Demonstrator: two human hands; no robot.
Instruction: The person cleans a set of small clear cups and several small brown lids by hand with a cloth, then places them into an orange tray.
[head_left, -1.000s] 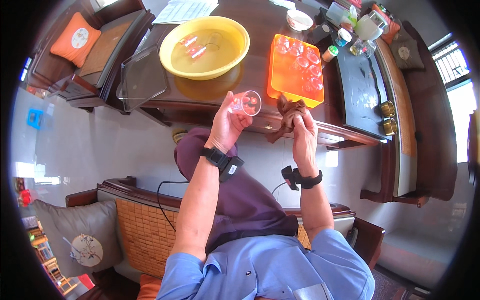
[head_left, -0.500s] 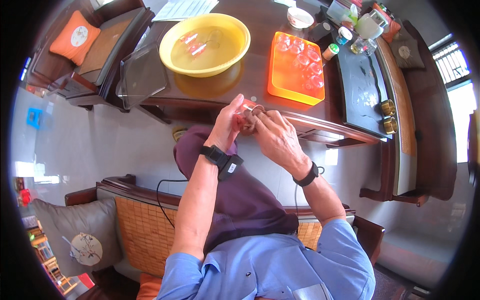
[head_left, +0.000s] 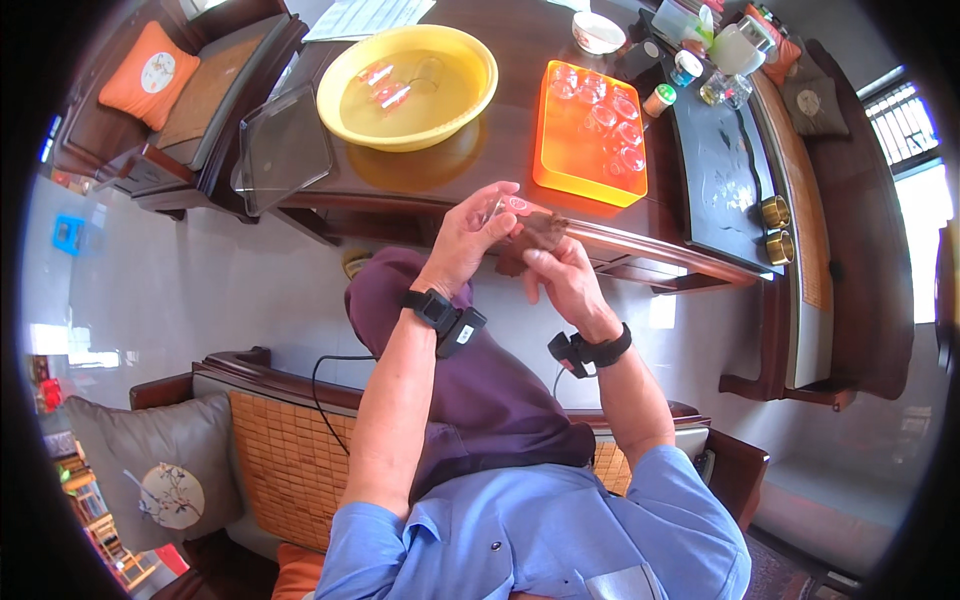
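My left hand [head_left: 462, 243] is closed around a small clear glass cup [head_left: 516, 204] with a red mark on it, tilted in front of the table's near edge. In my right hand [head_left: 572, 278], pinched between thumb and fingers, is a brown cloth [head_left: 541, 234]. The cloth bunches up against the cup's side; where exactly it touches is partly hidden by my fingers. Just beyond my hands stands an orange tray [head_left: 562, 160] with several similar clear cups [head_left: 602, 117] along its far and right sides. A yellow basin [head_left: 412, 142] of water, at the far left, has cups with red marks in it.
On the dark wooden table [head_left: 490, 165], a transparent lid [head_left: 287, 150] lies left of the basin. A black tea tray [head_left: 715, 170] with two brass-coloured cups [head_left: 778, 230] is at right. A white bowl [head_left: 598, 34], bottles and a glass jug [head_left: 742, 48] stand behind.
My right hand has turned and drawn back from the cup's mouth, so more of the brown cloth shows. The cup has tipped in my left hand, and its red mark now faces up.
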